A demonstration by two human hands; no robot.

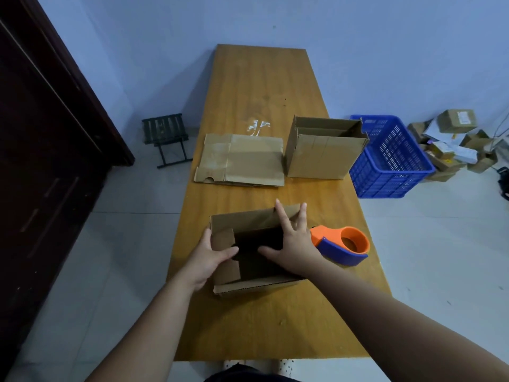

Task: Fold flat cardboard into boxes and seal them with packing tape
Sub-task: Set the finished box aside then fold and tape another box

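The left hand [210, 256] curls in grip, right hand [293, 241] splayed.

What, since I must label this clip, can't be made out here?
Head view only.
- Inside the near box: deep shadow, partly covered by the right hand.
- Floor of the upright box: hidden by its near wall.
- Left end of the tape dispenser: behind the right hand.
- Labels on the parcels: too small.

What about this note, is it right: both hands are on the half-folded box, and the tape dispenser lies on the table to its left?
Not quite. The head view shows the tape dispenser on the table to the right of the half-folded box. The left hand and right hand are on the box.
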